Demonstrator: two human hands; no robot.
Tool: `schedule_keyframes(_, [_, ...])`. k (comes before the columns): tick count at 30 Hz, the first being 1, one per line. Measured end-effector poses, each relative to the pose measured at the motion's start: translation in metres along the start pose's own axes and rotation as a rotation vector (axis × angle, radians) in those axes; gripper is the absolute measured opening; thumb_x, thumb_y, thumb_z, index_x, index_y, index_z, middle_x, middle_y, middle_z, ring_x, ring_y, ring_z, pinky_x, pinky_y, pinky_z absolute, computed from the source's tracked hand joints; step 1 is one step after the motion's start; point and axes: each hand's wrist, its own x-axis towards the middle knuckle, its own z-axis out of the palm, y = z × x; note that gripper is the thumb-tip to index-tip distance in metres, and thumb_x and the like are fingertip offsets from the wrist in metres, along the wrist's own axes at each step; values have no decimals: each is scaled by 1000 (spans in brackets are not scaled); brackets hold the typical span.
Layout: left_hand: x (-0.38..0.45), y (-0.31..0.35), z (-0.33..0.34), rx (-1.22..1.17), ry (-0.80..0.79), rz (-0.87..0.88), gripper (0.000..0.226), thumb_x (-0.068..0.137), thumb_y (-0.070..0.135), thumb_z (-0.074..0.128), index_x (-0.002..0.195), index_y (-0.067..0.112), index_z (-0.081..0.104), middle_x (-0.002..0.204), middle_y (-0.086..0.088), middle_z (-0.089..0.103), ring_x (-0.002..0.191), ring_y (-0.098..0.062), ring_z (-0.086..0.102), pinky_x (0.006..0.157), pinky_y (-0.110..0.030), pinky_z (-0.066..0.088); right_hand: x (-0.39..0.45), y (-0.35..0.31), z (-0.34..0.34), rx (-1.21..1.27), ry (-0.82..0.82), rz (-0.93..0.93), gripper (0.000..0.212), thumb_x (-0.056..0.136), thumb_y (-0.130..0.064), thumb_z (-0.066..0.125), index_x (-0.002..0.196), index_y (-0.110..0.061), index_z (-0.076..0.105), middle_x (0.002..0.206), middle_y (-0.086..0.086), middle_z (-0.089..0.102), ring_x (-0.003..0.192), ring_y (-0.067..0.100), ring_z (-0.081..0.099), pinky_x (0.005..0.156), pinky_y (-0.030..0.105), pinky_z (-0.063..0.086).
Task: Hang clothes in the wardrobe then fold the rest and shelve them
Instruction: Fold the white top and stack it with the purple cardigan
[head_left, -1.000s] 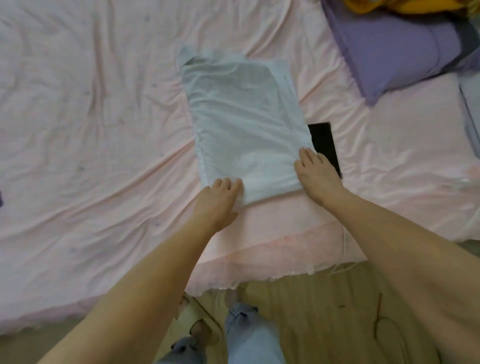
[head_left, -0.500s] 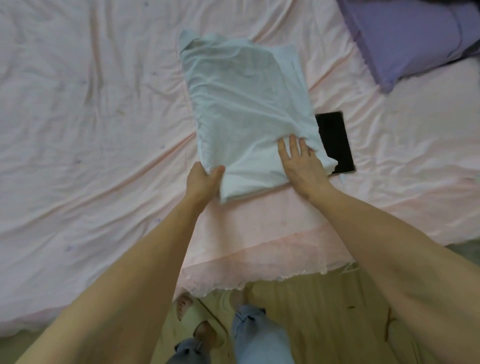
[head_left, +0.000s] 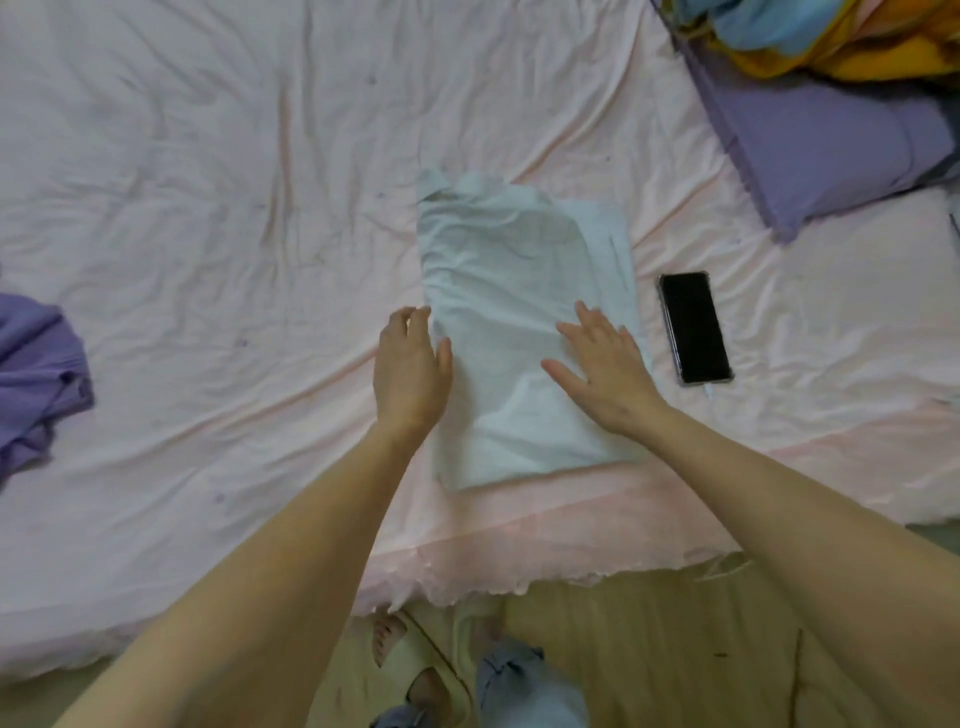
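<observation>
A pale blue-white garment, folded into a long narrow rectangle, lies flat on the pink bed sheet. My left hand is at the garment's left edge, fingers slightly curled and apart, holding nothing. My right hand lies flat with fingers spread on the garment's right half, pressing on it without gripping.
A black phone lies just right of the garment. A purple pillow sits at the upper right with yellow and blue clothes behind it. A crumpled purple garment is at the left edge. Wooden floor and my feet are below.
Both hands have moved from the garment's near edge up to its middle. The left hand let go of the corner it pinched. The garment now lies flat.
</observation>
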Motion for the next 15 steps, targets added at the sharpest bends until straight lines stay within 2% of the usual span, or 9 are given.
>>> schedule_keyframes(1, [15,6,2,3,30,62,48,96,23,52,140,5,42,143,-16,40,130,-33,40,106,-38,33,15,-5,-5,33,176,-59,61,100,-43,41,151,-17,22,162,5,2,149,21,0,119,36,-2])
schedule_keyframes(3, [50,17,13,-83,75,56,54,98,27,50,144,5,36,149,-17,34,136,-32,34,110,-37,28,52,-13,-9,9,337,-129,58,101,-38,38,152,-15,21,161,7,6,149,23,3,119,33,-1])
schedule_keyframes(5, [87,29,17,-293,59,-152,67,97,37,51,149,5,24,152,-16,28,139,-30,31,112,-36,27,80,-19,-2,-56,373,-141,64,97,-46,29,152,-16,19,161,9,7,149,26,5,119,38,1])
schedule_keyframes(7, [126,33,23,-462,-6,-315,77,93,46,55,148,4,22,150,-16,34,137,-29,36,109,-34,32,98,-25,14,-111,415,-140,69,93,-54,26,152,-19,21,160,11,12,148,28,9,119,45,6])
schedule_keyframes(11, [180,33,36,-545,-25,-381,72,79,60,66,126,8,50,120,-7,61,109,-26,60,93,-36,49,121,-28,40,-123,439,-102,74,91,-65,23,154,-27,12,161,9,2,149,26,-1,119,50,-1])
schedule_keyframes(13, [195,31,40,-601,-16,-473,82,63,70,69,116,8,59,111,-7,65,101,-25,64,89,-38,53,132,-27,43,-98,442,-94,74,91,-66,22,154,-28,9,162,9,-1,149,25,-4,119,51,0])
schedule_keyframes(15, [203,24,42,-596,-33,-545,97,45,78,68,114,10,62,110,-7,66,100,-26,65,88,-40,54,136,-25,48,-108,448,-99,75,91,-66,23,154,-28,8,162,10,-1,149,24,-4,119,52,2])
